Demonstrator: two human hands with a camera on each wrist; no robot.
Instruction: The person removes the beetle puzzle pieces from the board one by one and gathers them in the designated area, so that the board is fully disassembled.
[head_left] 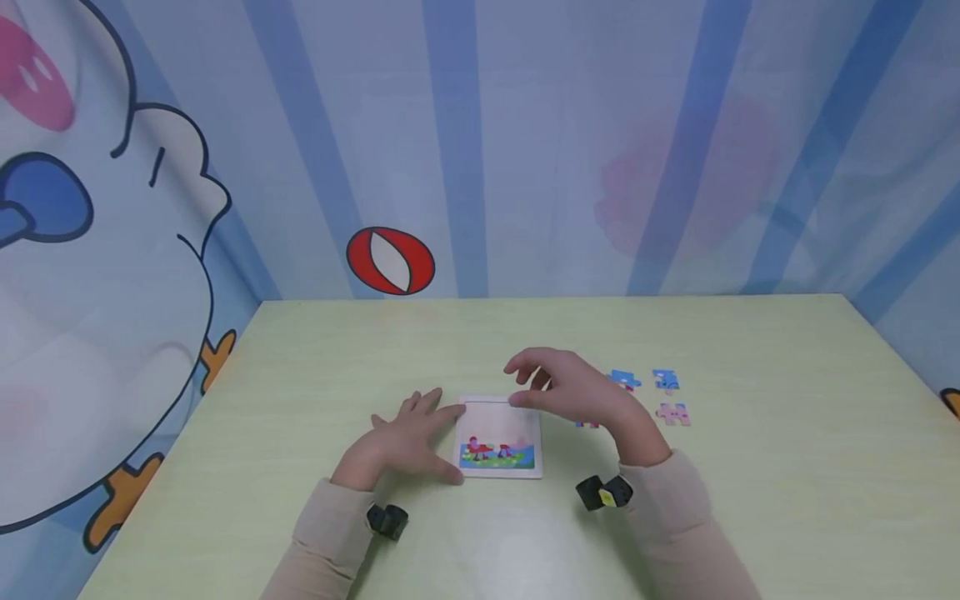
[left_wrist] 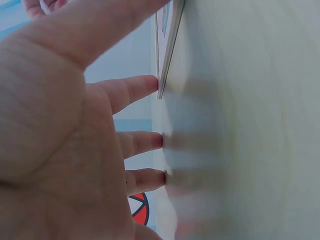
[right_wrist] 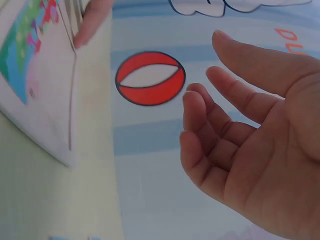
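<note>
A small square jigsaw puzzle tray (head_left: pixel 498 417) lies on the table, its near strip filled with a picture of red birds on green and blue, its far part pale and bare. My left hand (head_left: pixel 408 442) is spread at the tray's left edge, thumb at the near corner and index finger at the far one. In the left wrist view, fingertips (left_wrist: pixel 150 82) meet the tray's side and the tabletop. Over the tray's far right corner hovers my right hand (head_left: pixel 573 387), fingers loosely bent. Nothing shows between its fingers in the right wrist view.
Right of the tray lie loose jigsaw pieces: a blue one (head_left: pixel 624 379), another blue one (head_left: pixel 665 380) and a pink one (head_left: pixel 673 414). A further piece (head_left: pixel 588 425) is partly hidden by the right hand. A printed curtain (head_left: pixel 525 167) hangs behind the table (head_left: pixel 787 433).
</note>
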